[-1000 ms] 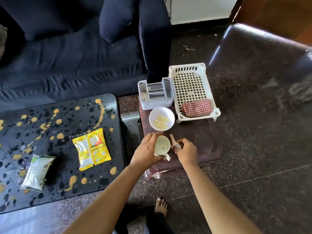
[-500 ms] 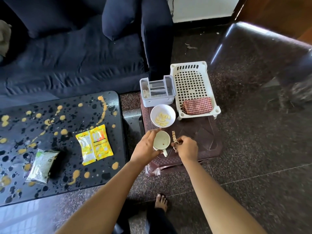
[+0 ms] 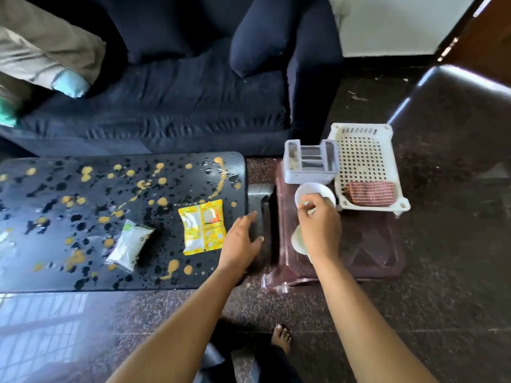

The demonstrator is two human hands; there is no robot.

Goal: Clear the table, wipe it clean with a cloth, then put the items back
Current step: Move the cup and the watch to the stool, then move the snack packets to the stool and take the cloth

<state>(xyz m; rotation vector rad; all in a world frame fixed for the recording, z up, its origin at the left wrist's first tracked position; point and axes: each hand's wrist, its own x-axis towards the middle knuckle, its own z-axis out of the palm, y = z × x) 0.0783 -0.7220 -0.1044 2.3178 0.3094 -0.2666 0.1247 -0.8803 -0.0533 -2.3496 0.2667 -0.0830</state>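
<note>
The black table (image 3: 83, 189) is spattered with yellow and dark spots. On it lie a pair of yellow packets (image 3: 203, 226) and a white-green packet (image 3: 130, 246). My left hand (image 3: 240, 241) hovers open over the table's right edge, just right of the yellow packets. My right hand (image 3: 318, 225) is above the maroon stool (image 3: 373, 252), covering most of a pale cup (image 3: 298, 241). Its fingertips pinch together at the rim of the white bowl (image 3: 309, 190); what they hold is hidden. A red checked cloth (image 3: 370, 192) lies in the white basket (image 3: 362, 150).
A grey organizer (image 3: 311, 165) stands on the stool behind the bowl. A dark blue sofa (image 3: 166, 106) runs along the table's far side, with cushions at its left. My bare foot (image 3: 280, 337) is on the dark stone floor below the stool.
My left hand let go of the cup and moved left to the table's edge. My right hand moved forward over the cup to the bowl. The spoon it held is out of sight.
</note>
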